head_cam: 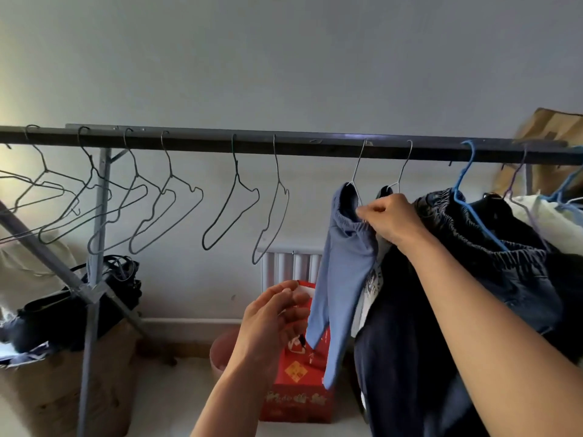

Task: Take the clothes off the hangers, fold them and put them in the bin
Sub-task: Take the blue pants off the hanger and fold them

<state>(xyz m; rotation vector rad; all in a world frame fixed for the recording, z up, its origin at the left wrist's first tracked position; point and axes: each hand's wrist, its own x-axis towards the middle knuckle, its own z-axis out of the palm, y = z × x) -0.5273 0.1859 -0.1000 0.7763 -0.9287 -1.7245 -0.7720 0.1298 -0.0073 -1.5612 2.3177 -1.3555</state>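
Observation:
A dark rail [315, 146] crosses the view with several bare wire hangers [233, 197] on its left half. Small light-blue trousers [344, 266] hang from a wire hanger [358, 171] near the middle. My right hand [391, 219] pinches their elastic waistband and the hanger wire. My left hand [274, 316] is raised below and left of the trousers, fingers loosely bent, holding nothing. Right of them hang a dark navy garment [407, 357], dark jeans [492, 247] on a blue hanger [467, 184] and pale clothes [549, 222]. A brown bin [47, 395] at the lower left holds dark folded clothes [63, 313].
The rack's grey legs [94, 294] cross in front of the bin. A red gift box [299, 389] and a pink bucket [220, 354] stand on the floor under my left hand. A white radiator [290, 266] is on the wall. A cardboard box [555, 140] sits at the far right.

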